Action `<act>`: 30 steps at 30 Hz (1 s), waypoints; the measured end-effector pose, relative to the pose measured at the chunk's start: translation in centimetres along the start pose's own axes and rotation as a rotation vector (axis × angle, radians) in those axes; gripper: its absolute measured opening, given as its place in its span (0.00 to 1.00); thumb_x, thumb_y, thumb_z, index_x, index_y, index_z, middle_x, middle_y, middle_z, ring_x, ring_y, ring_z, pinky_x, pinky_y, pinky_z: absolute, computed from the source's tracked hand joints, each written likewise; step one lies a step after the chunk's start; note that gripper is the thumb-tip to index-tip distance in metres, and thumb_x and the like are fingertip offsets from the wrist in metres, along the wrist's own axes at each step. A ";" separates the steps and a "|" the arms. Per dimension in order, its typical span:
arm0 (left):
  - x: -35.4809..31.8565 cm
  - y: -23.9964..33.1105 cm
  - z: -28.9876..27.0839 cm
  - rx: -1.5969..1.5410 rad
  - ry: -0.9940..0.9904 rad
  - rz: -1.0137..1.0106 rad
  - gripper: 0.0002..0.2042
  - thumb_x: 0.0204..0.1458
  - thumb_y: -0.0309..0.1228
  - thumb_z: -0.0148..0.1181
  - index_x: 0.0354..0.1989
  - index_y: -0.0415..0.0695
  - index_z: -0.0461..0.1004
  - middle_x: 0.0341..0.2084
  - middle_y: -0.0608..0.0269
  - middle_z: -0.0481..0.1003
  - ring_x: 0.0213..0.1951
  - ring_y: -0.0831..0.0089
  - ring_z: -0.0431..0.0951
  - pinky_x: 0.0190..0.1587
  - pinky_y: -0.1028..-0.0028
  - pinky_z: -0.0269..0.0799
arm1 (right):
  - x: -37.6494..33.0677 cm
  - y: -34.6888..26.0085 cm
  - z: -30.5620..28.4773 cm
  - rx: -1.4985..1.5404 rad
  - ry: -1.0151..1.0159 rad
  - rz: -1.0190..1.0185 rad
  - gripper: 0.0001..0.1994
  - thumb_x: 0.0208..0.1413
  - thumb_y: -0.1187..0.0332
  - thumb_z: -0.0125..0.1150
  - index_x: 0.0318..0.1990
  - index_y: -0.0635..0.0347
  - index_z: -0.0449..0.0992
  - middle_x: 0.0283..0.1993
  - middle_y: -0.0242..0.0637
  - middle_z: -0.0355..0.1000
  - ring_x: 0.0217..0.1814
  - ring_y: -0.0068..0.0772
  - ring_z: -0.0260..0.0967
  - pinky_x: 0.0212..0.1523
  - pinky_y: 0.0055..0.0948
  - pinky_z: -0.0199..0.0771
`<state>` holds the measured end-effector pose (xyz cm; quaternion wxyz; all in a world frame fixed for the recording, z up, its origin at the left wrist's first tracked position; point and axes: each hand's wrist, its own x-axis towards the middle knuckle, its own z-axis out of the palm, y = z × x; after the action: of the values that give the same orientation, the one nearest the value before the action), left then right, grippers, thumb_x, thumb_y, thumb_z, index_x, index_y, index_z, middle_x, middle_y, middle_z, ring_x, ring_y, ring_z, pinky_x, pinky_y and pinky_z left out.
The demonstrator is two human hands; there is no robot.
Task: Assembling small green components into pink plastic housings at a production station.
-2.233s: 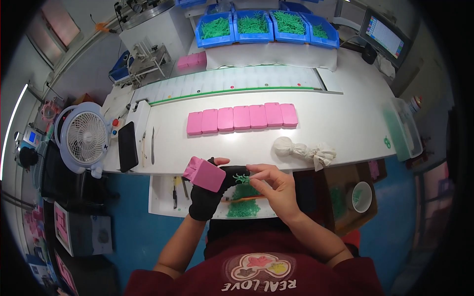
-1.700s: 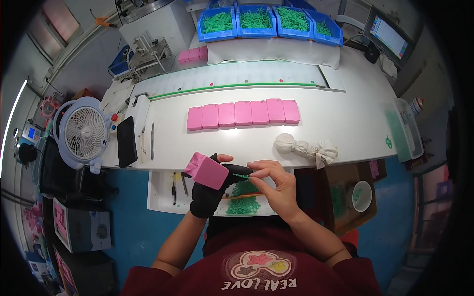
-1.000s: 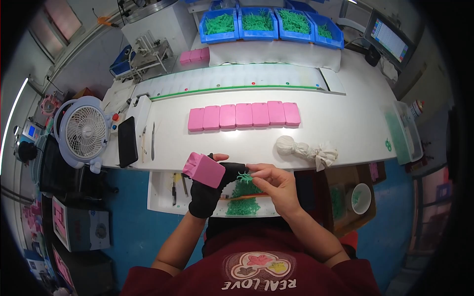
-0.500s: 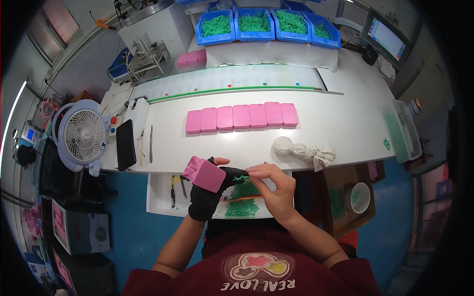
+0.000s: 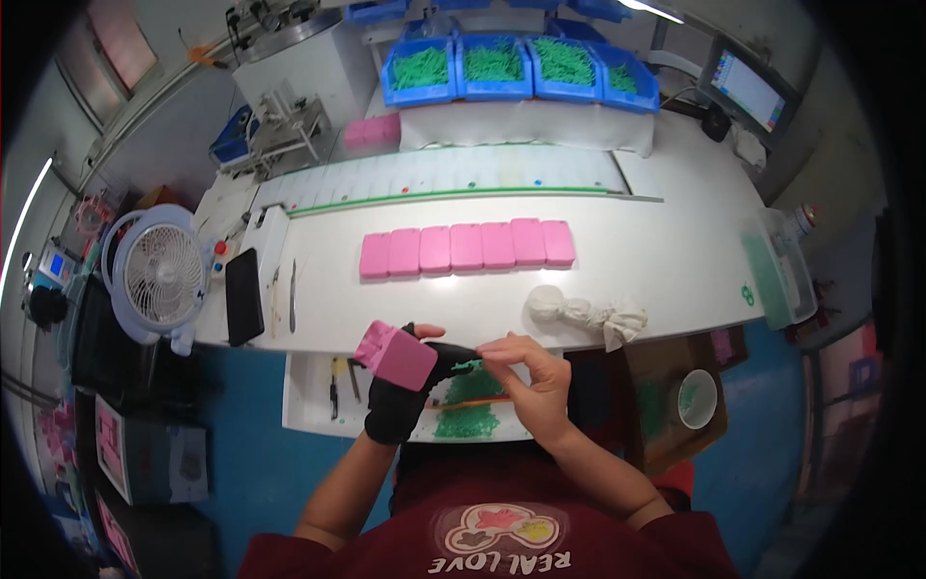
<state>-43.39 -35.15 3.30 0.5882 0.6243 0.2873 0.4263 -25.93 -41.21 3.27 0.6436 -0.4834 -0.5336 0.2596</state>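
In a black fingerless glove, my left hand (image 5: 391, 410) is closed around a pink block (image 5: 405, 363) with a jagged, notched end facing left. A small, thin, branched green piece (image 5: 467, 366) sits between my two hands, near the gloved left fingers. My right hand (image 5: 536, 394), bare, pinches that piece between thumb and fingertips. Below them an open white drawer (image 5: 307, 410) holds a heap of green bits (image 5: 465, 422) with an orange-brown stick (image 5: 475, 402) lying across it.
A row of several pink blocks (image 5: 467, 248) lies mid-table. White cloth bundle (image 5: 579, 311) is to the right; a dark phone (image 5: 245, 297), slim metal tool (image 5: 293, 297) and fan (image 5: 162, 275) to the left. Blue bins (image 5: 419, 90) of green pieces stand behind.
The whole view has shifted slightly, with the table lower in the picture. Both hands keep nearly the same pose around the pink block and the green piece.
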 end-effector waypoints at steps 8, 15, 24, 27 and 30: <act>1.3 -1.7 -1.2 -0.430 0.123 -0.093 0.29 0.48 0.56 0.60 0.46 0.42 0.65 0.42 0.54 0.70 0.44 0.60 0.75 0.40 0.64 0.76 | 10.4 -1.3 -8.0 -0.240 0.306 -0.163 0.04 0.52 0.78 0.64 0.35 0.64 0.79 0.32 0.37 0.78 0.36 0.26 0.76 0.40 0.23 0.74; 3.9 -3.8 -1.5 -0.543 -0.020 -0.294 0.23 0.46 0.49 0.64 0.41 0.46 0.63 0.27 0.68 0.66 0.25 0.78 0.66 0.25 0.78 0.61 | 25.3 0.4 -17.2 -0.469 0.630 -0.352 0.06 0.57 0.70 0.61 0.35 0.63 0.76 0.30 0.36 0.78 0.33 0.24 0.76 0.36 0.23 0.74; 5.8 -3.9 -2.2 0.126 -0.174 -0.290 0.31 0.39 0.28 0.71 0.52 0.40 0.61 0.41 0.61 0.66 0.44 0.71 0.70 0.48 0.71 0.68 | 39.4 7.6 -14.9 -0.676 0.630 -0.412 0.04 0.52 0.70 0.62 0.32 0.61 0.77 0.29 0.40 0.77 0.33 0.38 0.75 0.37 0.35 0.73; 5.8 -3.6 -2.0 0.174 -0.172 -0.233 0.30 0.39 0.27 0.71 0.51 0.43 0.62 0.43 0.62 0.65 0.46 0.71 0.69 0.50 0.70 0.67 | 41.6 7.8 -11.3 -0.769 0.584 -0.513 0.04 0.51 0.70 0.63 0.30 0.60 0.76 0.28 0.39 0.75 0.35 0.41 0.72 0.37 0.39 0.71; 5.6 -3.8 -1.8 -0.011 -0.173 -0.239 0.28 0.39 0.22 0.70 0.49 0.43 0.63 0.43 0.64 0.63 0.47 0.72 0.69 0.51 0.70 0.66 | 42.7 7.8 -6.8 -0.830 0.507 -0.654 0.04 0.48 0.72 0.63 0.29 0.60 0.74 0.32 0.39 0.75 0.42 0.44 0.69 0.41 0.39 0.70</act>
<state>-41.70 -28.89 0.57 0.6607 0.6168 0.3058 0.2994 -5.49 -4.13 15.15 0.5547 -0.5523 -0.5414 -0.3069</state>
